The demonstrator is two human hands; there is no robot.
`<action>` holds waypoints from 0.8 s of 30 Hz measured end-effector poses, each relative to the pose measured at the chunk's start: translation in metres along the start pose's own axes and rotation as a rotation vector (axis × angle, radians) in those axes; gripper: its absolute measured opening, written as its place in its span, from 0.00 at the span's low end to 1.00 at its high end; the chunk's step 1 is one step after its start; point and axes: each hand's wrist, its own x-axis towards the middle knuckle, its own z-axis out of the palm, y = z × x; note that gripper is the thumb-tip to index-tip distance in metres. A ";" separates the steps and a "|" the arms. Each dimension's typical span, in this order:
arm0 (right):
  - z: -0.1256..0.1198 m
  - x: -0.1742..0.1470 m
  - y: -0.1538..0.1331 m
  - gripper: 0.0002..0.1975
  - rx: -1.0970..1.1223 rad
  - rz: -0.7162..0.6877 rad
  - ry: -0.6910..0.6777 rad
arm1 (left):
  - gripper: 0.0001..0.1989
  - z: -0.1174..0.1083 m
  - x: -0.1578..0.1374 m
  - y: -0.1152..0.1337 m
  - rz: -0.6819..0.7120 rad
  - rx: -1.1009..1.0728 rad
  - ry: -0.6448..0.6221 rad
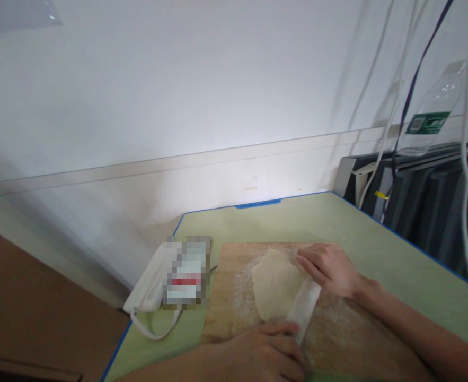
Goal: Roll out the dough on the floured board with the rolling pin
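Observation:
A flat, pale sheet of dough (277, 284) with an uneven edge lies on a floured wooden board (226, 297). Across its right side rests a whitish rolling pin (306, 307), slanting from the near end up to the far right. The fingers of my left hand (267, 347) are closed round the pin's near end, low in the view. At the far end, my right hand (331, 268) is closed over the pin, its fingertips close to the dough's upper right edge. Both ends of the pin are hidden by my hands.
The board lies on a light green table (297, 217) with a blue edge. Left of it are a white corded device (150, 286) and a blurred-out phone-like object (188, 273). Hanging cables (414, 79), a plastic bottle (432, 119) and dark folded panels (428, 196) stand beyond the right edge.

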 end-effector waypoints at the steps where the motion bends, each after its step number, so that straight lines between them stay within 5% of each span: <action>1: -0.003 0.003 -0.002 0.21 -0.010 0.017 0.004 | 0.03 0.001 0.000 0.001 0.005 0.019 0.004; 6: -0.012 0.033 -0.017 0.20 0.014 -0.032 0.026 | 0.06 0.020 0.002 -0.001 0.075 0.146 0.040; 11: 0.012 0.059 -0.031 0.16 0.150 -0.153 -0.018 | 0.09 0.036 0.004 -0.004 0.092 0.186 0.085; 24: 0.032 0.081 -0.033 0.19 0.187 -0.302 -0.132 | 0.13 0.004 0.007 0.003 0.122 0.165 0.110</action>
